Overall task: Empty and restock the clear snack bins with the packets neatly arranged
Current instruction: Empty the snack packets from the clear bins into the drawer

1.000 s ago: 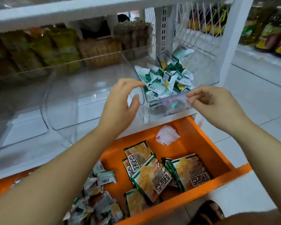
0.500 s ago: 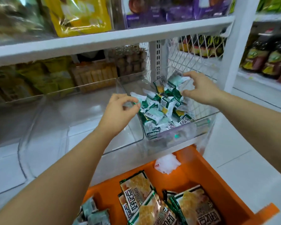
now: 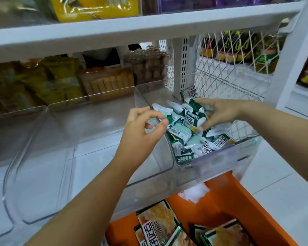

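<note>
A clear snack bin (image 3: 222,159) at the right end of the shelf holds a loose heap of small green-and-white packets (image 3: 180,132). My right hand (image 3: 222,113) reaches into it from the right, its fingers curled down around several packets at the top of the heap. My left hand (image 3: 142,130) is at the bin's left wall, thumb and curled fingers pinching its rim, with one packet touching the thumb. To the left stands a wider clear bin (image 3: 96,110) with nothing in it.
An orange crate (image 3: 238,201) below the shelf holds large yellow-and-green packets (image 3: 158,226) and a crumpled white wrapper (image 3: 195,192). A white shelf board (image 3: 132,27) runs overhead. A white mesh panel (image 3: 220,68) closes the right side. More snacks fill the back.
My right hand rose from the bin's front edge to the back of the bin and now sits curled on the packets. My left hand stayed at the bin's left wall. The view tilted up.
</note>
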A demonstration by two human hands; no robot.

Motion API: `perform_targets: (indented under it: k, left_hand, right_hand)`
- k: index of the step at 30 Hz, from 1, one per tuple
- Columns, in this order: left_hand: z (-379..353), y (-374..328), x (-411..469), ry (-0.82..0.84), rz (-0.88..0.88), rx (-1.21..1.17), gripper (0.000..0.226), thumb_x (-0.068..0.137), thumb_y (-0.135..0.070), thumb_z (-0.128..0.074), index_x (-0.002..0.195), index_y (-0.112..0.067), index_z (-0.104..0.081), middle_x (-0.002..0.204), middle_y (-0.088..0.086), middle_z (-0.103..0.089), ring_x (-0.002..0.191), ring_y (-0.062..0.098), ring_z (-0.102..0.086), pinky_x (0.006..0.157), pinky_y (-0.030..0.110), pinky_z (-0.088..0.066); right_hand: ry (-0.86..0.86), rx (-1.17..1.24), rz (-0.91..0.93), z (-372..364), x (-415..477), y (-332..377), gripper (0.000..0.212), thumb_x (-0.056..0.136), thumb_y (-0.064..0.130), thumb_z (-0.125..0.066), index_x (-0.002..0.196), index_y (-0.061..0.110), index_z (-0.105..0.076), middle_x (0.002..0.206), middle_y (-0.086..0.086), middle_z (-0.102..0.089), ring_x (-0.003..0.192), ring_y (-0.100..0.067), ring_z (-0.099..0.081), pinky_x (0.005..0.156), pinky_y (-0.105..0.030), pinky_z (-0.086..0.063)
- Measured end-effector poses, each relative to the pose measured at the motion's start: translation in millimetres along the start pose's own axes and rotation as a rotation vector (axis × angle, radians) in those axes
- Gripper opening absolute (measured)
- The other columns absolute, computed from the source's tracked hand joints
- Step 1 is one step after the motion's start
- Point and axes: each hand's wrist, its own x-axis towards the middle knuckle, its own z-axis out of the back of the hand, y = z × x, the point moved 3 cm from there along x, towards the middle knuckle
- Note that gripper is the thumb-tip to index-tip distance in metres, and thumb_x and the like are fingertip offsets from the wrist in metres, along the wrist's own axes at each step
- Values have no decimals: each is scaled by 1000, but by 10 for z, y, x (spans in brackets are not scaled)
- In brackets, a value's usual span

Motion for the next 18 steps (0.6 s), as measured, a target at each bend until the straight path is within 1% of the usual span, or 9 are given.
perform_targets:
  k: [3, 6, 9, 13, 15, 18]
  left_hand:
    - [-6, -2, -4, -2, 8, -1, 5, 87, -34, -63, 89, -38, -64, 113, -22, -41, 91, 11, -57, 75, -2, -36]
    - [-4, -16, -20, 0, 9, -9, 5, 87, -34, -62, 90, -38, -64, 113, -22, -41, 87, 8, -57, 75, -1, -36]
    - [-4, -19, -26, 0, 12, -12, 5, 87, -34, -62, 90, -38, -64, 114, -22, -41, 83, 5, -55, 74, -1, -36]
    - [-6, 1, -9, 0, 15, -8, 5, 86, -36, -62, 89, -38, -65, 115, -22, -41, 82, 2, -55, 75, -1, -36]
    - [-8, 8, -3, 0, 14, -8, 4, 86, -36, -62, 89, -39, -65, 116, -22, -41, 81, 1, -55, 75, -1, -37]
    - [-8, 7, -2, -6, 13, -8, 5, 86, -36, -62, 88, -39, -64, 116, -21, -42, 81, -1, -55, 74, -1, -36]
  right_hand:
    - [-16, -101, -22, -46, 15, -28, 116, 69, 29, -83, 153, 30, -3, 159, -5, -16, 144, -26, -21, 119, -44, -15]
    - [-86, -84, 14, -88, 67, -14, 117, 68, 25, -85, 153, 29, -4, 159, -7, -13, 143, -28, -24, 118, -43, -18]
    - [-179, -187, 47, -109, 96, 7, 108, 68, 31, -84, 151, 31, -15, 154, -15, -21, 136, -34, -33, 114, -42, -26]
    - [-193, -222, 112, -161, 45, 43, 92, 72, 33, -81, 146, 30, -26, 143, -15, -28, 128, -33, -39, 108, -35, -29]
    - [-199, -193, 118, -176, 30, 40, 90, 73, 33, -80, 145, 31, -28, 144, -13, -27, 128, -33, -40, 108, -34, -30]
    - [-213, -182, 102, -213, 73, 50, 92, 71, 33, -82, 145, 32, -28, 145, -11, -25, 128, -32, -39, 106, -36, -32]
